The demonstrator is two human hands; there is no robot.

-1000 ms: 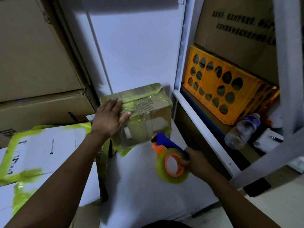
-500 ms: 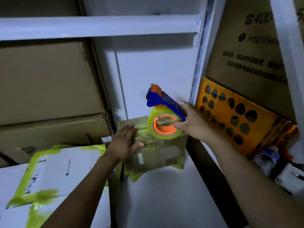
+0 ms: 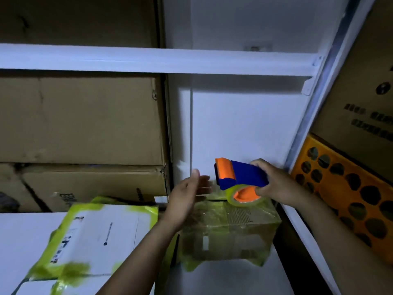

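A small brown cardboard box (image 3: 229, 233) wrapped in yellow-green tape stands on a white shelf. My right hand (image 3: 276, 184) grips a blue and orange tape dispenser (image 3: 238, 177) holding a yellow-green tape roll (image 3: 244, 199), held over the box's far top edge. My left hand (image 3: 187, 199) hovers just left of the box's top, fingers straight and blurred, holding nothing.
A white parcel (image 3: 93, 237) edged with yellow-green tape lies to the left. Large cardboard boxes (image 3: 80, 124) are stacked behind it under a white shelf beam (image 3: 148, 58). An orange perforated crate (image 3: 348, 188) sits right of the white upright post (image 3: 308, 124).
My left hand has lifted off the box's top and now hovers beside it. My right hand has lowered and tilted the dispenser flat over the box. The view has tilted upward.
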